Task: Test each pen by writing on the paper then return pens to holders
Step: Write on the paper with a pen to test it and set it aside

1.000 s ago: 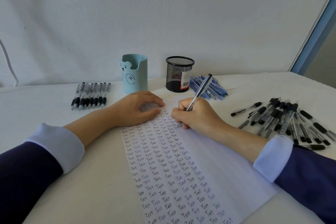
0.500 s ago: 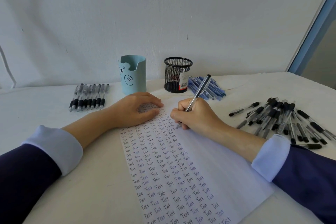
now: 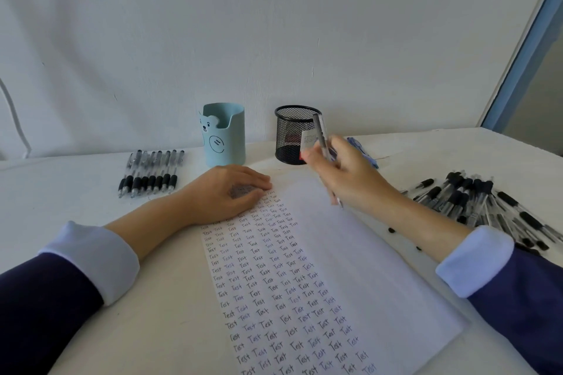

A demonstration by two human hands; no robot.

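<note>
A white paper (image 3: 350, 268) lies on the table, its left part filled with rows of the handwritten word "Test". My left hand (image 3: 227, 193) rests flat on the paper's top left corner. My right hand (image 3: 345, 173) is lifted above the paper's upper right part and holds a clear pen (image 3: 321, 137), blurred, nearly upright, its tip off the sheet. Behind stand a light blue bear holder (image 3: 225, 134) and a black mesh holder (image 3: 294, 134).
A neat row of black-grip pens (image 3: 150, 172) lies at the back left. A loose heap of black pens (image 3: 487, 201) covers the right side. Blue pens (image 3: 364, 152) lie behind my right hand. The wall is close behind the holders.
My right hand has lifted off the paper and moved right and back with the pen. My left hand has stayed in place.
</note>
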